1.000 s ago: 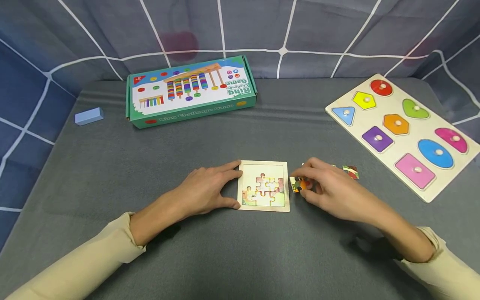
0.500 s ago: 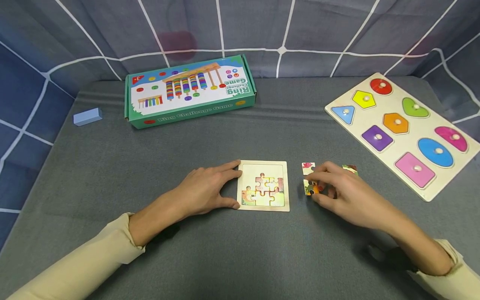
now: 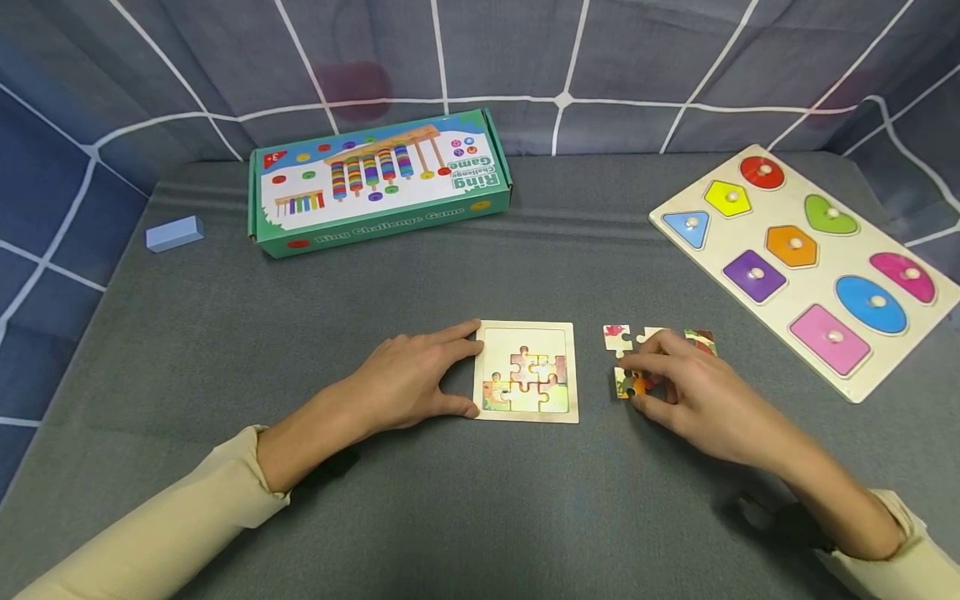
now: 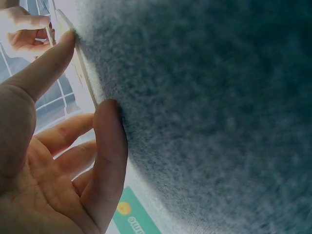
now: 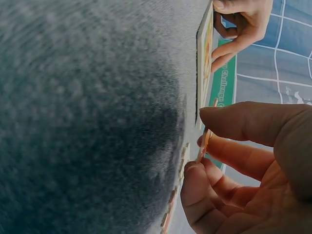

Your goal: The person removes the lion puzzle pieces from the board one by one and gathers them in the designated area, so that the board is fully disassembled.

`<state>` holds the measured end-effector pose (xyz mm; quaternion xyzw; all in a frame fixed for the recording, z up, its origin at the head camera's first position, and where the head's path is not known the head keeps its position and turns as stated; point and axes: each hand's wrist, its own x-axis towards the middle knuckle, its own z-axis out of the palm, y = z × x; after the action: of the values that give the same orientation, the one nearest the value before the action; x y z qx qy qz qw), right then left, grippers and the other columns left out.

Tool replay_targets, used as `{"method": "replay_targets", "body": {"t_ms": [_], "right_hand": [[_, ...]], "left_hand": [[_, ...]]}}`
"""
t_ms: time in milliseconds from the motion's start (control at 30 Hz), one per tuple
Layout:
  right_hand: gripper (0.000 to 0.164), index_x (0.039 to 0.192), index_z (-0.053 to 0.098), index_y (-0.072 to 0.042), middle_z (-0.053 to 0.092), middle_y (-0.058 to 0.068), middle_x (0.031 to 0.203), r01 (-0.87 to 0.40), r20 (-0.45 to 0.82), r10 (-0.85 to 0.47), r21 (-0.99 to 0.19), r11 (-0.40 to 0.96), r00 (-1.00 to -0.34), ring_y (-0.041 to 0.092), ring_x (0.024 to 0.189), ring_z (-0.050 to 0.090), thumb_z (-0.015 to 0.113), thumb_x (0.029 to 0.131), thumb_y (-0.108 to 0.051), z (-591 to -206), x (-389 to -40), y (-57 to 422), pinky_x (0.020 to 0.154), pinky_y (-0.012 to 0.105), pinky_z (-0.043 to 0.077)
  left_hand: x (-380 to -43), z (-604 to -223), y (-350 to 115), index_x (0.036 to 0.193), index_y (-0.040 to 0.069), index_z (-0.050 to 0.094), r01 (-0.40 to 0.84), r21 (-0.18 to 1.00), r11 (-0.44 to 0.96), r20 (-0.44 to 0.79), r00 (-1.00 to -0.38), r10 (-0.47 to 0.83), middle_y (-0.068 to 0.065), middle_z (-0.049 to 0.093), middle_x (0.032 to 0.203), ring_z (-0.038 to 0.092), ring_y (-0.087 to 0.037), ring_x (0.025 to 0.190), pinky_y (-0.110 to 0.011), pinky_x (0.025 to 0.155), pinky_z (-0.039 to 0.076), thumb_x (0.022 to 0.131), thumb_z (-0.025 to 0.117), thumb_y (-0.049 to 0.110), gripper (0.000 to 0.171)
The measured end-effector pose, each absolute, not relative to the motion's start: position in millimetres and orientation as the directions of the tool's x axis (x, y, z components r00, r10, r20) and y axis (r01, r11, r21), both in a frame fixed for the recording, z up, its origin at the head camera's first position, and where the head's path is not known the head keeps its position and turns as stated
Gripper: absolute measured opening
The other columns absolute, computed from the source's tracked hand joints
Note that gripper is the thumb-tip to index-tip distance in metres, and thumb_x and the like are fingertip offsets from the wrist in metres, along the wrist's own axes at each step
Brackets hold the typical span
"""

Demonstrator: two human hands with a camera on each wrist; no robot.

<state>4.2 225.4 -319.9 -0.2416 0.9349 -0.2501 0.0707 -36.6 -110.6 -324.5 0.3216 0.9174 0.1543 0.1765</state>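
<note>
Wooden puzzle frame sat on the worktop, left hand spread against its left edge. Right hand pinched a puzzle piece to the frame's right, near the loose pieces.

We are at a play table, with a checked curtain and game box beyond our right hand.

Quantities in view: hands, two, namely one left hand and one right hand; puzzle tray, one; loose jigsaw pieces, at least four, partly covered; toy box, one; blue block, one; shape board, one; knobbed shapes, nine.
</note>
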Motion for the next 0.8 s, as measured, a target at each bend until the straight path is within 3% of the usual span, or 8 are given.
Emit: {"method": "replay_targets", "body": {"t_ms": [367,800], "right_hand": [[0.038,0.118,0.071,-0.011,0.06,0.0,0.105,-0.405,-0.073,-0.489,-0.461,0.789,-0.869,0.016,0.089,0.055,0.08,0.081,-0.009,-326.9,0.9,224.4,0.075,0.045,0.043],[0.042,0.121,0.069,-0.011,0.058,-0.001,0.104,-0.393,-0.097,-0.485,-0.459,0.797,-0.869,0.015,0.091,0.054,0.079,0.08,-0.008,-326.7,-0.1,224.0,0.074,0.04,0.044]], "left_hand": [[-36.8,-324.6,-110.6,0.14,0.01,0.056,0.534,0.395,0.748,-0.228,-0.731,0.643,-0.008,0.037,0.156,0.06,-0.031,0.117,-0.052,0.083,0.051,0.078,0.08,0.049,0.077],[-36.9,-322.6,-110.8,0.142,0.011,0.055,0.532,0.397,0.748,-0.236,-0.729,0.643,-0.007,0.036,0.156,0.06,-0.03,0.117,-0.053,0.084,0.05,0.079,0.08,0.049,0.077]]}}
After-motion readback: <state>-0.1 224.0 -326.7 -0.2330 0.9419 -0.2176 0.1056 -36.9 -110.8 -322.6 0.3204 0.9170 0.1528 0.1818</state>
